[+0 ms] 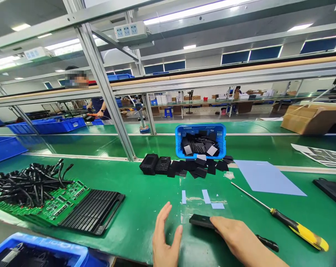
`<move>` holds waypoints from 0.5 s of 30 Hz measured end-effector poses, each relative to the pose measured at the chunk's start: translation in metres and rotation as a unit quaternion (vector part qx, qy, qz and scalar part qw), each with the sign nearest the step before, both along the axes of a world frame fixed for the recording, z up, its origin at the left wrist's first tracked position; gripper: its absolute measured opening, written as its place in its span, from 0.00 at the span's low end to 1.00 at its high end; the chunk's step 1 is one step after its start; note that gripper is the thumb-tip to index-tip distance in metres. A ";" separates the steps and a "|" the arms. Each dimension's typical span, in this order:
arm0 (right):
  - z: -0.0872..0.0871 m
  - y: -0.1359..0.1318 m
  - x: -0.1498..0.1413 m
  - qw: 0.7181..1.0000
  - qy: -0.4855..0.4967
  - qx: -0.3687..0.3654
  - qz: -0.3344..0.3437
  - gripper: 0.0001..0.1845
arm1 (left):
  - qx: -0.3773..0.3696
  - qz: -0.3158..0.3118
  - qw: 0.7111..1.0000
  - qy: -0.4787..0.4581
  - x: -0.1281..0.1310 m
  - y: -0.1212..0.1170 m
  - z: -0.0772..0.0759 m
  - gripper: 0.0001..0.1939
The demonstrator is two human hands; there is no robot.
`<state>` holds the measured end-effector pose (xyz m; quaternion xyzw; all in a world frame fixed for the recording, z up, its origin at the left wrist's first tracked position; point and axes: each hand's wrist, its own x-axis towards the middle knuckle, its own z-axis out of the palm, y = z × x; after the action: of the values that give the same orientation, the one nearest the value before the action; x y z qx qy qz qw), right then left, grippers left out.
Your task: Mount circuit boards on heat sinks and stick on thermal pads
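Observation:
My left hand (165, 239) hovers open above the green bench mat, fingers together and thumb apart, holding nothing. My right hand (240, 239) lies on a flat black part (201, 221) near the front edge, fingers laid over its right end. A thin black tool (268, 243) sticks out from under that hand to the right. Small pale strips (206, 196) lie on the mat just beyond the black part. A yellow-handled screwdriver (298, 228) lies to the right of my right hand.
A blue basket (179, 142) of black pieces stands mid-bench, with loose black pieces (201, 167) and two black housings (155, 164) before it. Left lie a black ribbed tray (92, 211), green circuit boards (59, 202) and black cables (26, 183). A pale sheet (268, 178) lies right. Another person (99, 105) works behind.

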<state>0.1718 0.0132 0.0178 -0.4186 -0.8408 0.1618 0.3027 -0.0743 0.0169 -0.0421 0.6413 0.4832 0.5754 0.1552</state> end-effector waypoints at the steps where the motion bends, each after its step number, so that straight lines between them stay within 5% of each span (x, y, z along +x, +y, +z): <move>1: 0.001 -0.001 0.000 1.000 0.017 -0.014 -0.010 0.15 | -0.034 -0.022 0.995 -0.092 0.005 -0.001 -0.006 0.23; 3: 0.004 -0.002 -0.001 0.995 0.071 -0.063 -0.031 0.15 | -0.100 -0.076 0.953 -0.277 0.022 -0.006 -0.016 0.24; 5: 0.004 -0.003 -0.007 0.976 0.164 -0.138 -0.039 0.16 | -0.163 -0.147 0.878 -0.425 0.047 -0.012 -0.020 0.28; 7: -0.002 -0.005 -0.017 0.930 0.284 -0.232 -0.026 0.18 | -0.214 -0.218 0.805 -0.509 0.070 -0.018 -0.021 0.29; 9: -0.015 -0.008 -0.028 0.861 0.401 -0.311 -0.015 0.20 | -0.246 -0.251 0.764 -0.541 0.085 -0.023 -0.020 0.25; 12: -0.036 -0.013 -0.040 0.778 0.511 -0.365 -0.032 0.20 | -0.249 -0.234 0.772 -0.536 0.090 -0.027 -0.019 0.22; 15: -0.051 -0.018 -0.047 0.738 0.550 -0.385 -0.072 0.21 | -0.241 -0.214 0.792 -0.519 0.084 -0.027 -0.018 0.21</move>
<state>0.1249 -0.0050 -0.0328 -0.3966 -0.3620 0.6513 0.5362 0.0101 -0.0101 -0.0601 0.2751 0.3036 0.6392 0.6508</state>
